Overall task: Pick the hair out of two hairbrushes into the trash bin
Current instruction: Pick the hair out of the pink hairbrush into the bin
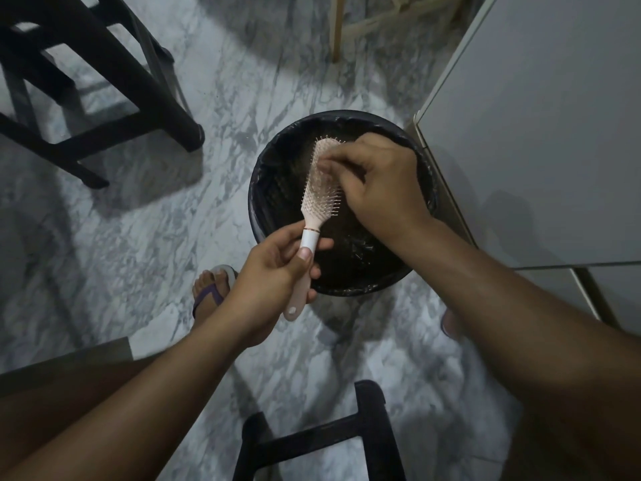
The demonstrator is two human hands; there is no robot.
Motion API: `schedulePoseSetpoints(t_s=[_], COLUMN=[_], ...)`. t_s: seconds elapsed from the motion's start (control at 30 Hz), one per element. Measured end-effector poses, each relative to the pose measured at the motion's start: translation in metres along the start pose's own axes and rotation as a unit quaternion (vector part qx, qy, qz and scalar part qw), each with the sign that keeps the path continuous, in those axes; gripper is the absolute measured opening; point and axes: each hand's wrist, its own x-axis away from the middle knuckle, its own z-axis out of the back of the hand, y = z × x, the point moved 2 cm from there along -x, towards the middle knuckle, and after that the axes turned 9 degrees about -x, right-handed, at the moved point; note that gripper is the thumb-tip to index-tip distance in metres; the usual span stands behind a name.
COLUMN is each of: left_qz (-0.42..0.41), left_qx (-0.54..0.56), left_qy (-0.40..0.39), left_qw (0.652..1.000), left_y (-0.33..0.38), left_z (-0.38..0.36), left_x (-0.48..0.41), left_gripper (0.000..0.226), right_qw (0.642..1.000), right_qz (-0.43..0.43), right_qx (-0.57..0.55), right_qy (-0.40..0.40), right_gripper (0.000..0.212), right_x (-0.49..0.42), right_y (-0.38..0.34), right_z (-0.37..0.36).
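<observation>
A pale pink hairbrush (pixel 321 192) with a white band on its handle is held over a round black trash bin (pixel 263 178) lined with a black bag. My left hand (pixel 274 272) grips the brush handle, bristles facing right and up. My right hand (pixel 378 182) is over the brush head, its fingertips pinched among the bristles near the top; whether hair is between them is too blurred to tell. Only one hairbrush is in view.
The bin stands on a grey marbled floor. A white cabinet (pixel 541 133) rises right beside it. Dark stools stand at upper left (pixel 86 81) and bottom centre (pixel 322 439). My sandalled foot (pixel 211 286) is left of the bin. A wooden leg (pixel 337 29) is at the top.
</observation>
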Motion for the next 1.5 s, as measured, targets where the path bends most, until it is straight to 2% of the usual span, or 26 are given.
schedulePoseSetpoints(t_s=[0.2, 0.33, 0.4, 0.43, 0.5, 0.57, 0.63, 0.7, 0.73, 0.83, 0.93, 1.0, 1.1, 1.17, 1.23, 1.3, 1.37, 1.5], left_qz=[0.028, 0.059, 0.057, 0.054, 0.049, 0.04, 0.034, 0.031, 0.028, 0.022, 0.021, 0.018, 0.016, 0.011, 0.005, -0.002, -0.013, -0.03], left_qx=[0.04, 0.067, 0.077, 0.079, 0.083, 0.088, 0.085, 0.082, 0.081, 0.077, 0.068, 0.062, 0.059, 0.051, 0.037, 0.023, -0.006, -0.071], left_qy=[0.002, 0.026, 0.035, 0.037, 0.04, 0.038, 0.034, 0.031, 0.03, 0.028, 0.027, 0.024, 0.017, 0.006, 0.001, 0.01, 0.028, 0.042], left_qw=[0.999, 0.996, 0.995, 0.995, 0.995, 0.995, 0.995, 0.996, 0.996, 0.996, 0.997, 0.998, 0.998, 0.999, 0.999, 1.0, 1.0, 0.996], left_y=[-0.001, -0.005, -0.005, -0.004, -0.001, 0.001, 0.003, 0.005, 0.006, 0.006, 0.004, 0.004, 0.004, 0.004, 0.005, 0.004, 0.002, 0.0], left_z=[0.003, 0.009, 0.012, 0.012, 0.014, 0.015, 0.015, 0.016, 0.016, 0.015, 0.015, 0.015, 0.012, 0.009, 0.007, 0.007, 0.01, 0.01], left_x=[-0.005, -0.007, -0.007, -0.007, -0.008, -0.009, -0.01, -0.01, -0.01, -0.009, -0.01, -0.01, -0.009, -0.007, -0.006, -0.005, -0.006, -0.004], left_gripper=[0.036, 0.036, 0.036, 0.036, 0.036, 0.037, 0.037, 0.038, 0.037, 0.035, 0.036, 0.037, 0.037, 0.038, 0.038, 0.039, 0.039, 0.041], right_qw=[0.995, 0.982, 0.981, 0.986, 0.997, 0.973, 0.897, 0.807, 0.794, 0.835, 0.842, 0.87, 0.938, 0.952, 0.96, 0.968, 0.972, 0.974], right_qz=[0.035, 0.086, 0.072, 0.048, -0.035, -0.173, -0.299, -0.344, -0.34, -0.359, -0.32, -0.263, -0.206, -0.182, -0.156, -0.148, -0.152, -0.141], right_qx=[-0.061, -0.08, -0.067, -0.043, 0.033, 0.112, 0.187, 0.263, 0.275, 0.211, 0.238, 0.233, 0.064, -0.034, -0.074, -0.085, -0.056, 0.032], right_qy=[0.069, 0.146, 0.167, 0.152, 0.055, -0.101, -0.267, -0.402, -0.423, -0.36, -0.364, -0.346, -0.272, -0.245, -0.223, -0.186, -0.167, -0.174], right_gripper=[0.015, 0.015, 0.015, 0.016, 0.015, 0.013, 0.023, 0.037, 0.038, 0.028, 0.046, 0.06, 0.089, 0.097, 0.087, 0.063, 0.046, 0.031], right_x=[-0.021, -0.028, -0.027, -0.025, -0.02, -0.011, -0.002, 0.002, 0.0, -0.013, -0.02, -0.022, -0.021, -0.015, -0.009, -0.005, -0.005, -0.006], right_y=[-0.019, -0.026, -0.02, -0.014, 0.004, 0.025, 0.036, 0.034, 0.03, 0.024, 0.028, 0.032, 0.026, 0.014, 0.007, 0.004, 0.001, 0.0], right_z=[0.023, 0.041, 0.045, 0.045, 0.04, 0.032, 0.026, 0.027, 0.028, 0.042, 0.047, 0.044, 0.035, 0.022, 0.008, 0.002, 0.004, 0.006])
